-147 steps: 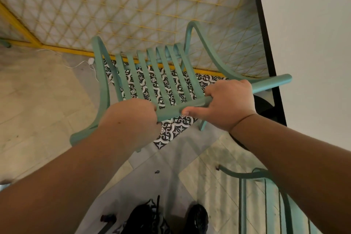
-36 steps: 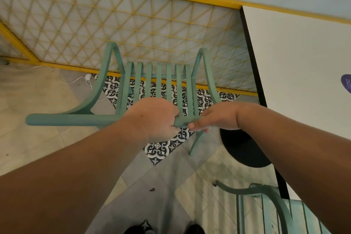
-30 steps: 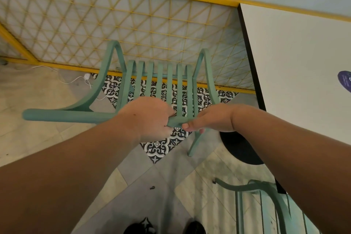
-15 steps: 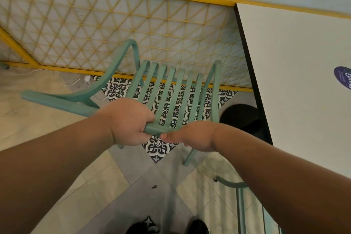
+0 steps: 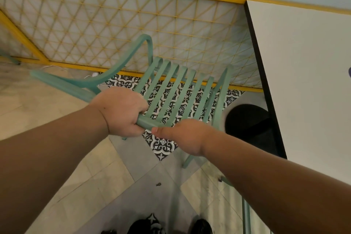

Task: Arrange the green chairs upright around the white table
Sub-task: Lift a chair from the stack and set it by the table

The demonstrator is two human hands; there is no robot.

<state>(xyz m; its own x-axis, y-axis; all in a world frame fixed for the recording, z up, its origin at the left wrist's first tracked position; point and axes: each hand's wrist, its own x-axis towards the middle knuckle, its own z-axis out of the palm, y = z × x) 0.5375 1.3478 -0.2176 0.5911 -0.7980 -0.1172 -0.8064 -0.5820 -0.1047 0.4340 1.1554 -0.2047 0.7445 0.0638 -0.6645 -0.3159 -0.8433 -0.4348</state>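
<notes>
Gripping the near rail of the green slatted chair (image 5: 171, 89), the left hand (image 5: 121, 112) and right hand (image 5: 185, 139) curl round it side by side. The chair is skewed, just left of the white worktop (image 5: 303, 81), before a yellow lattice fence (image 5: 114, 24).

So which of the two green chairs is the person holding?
The slatted chair in the centre: left hand and right hand both grip its rail. The other chair, a sliver at lower right by the white table, is untouched.
</notes>
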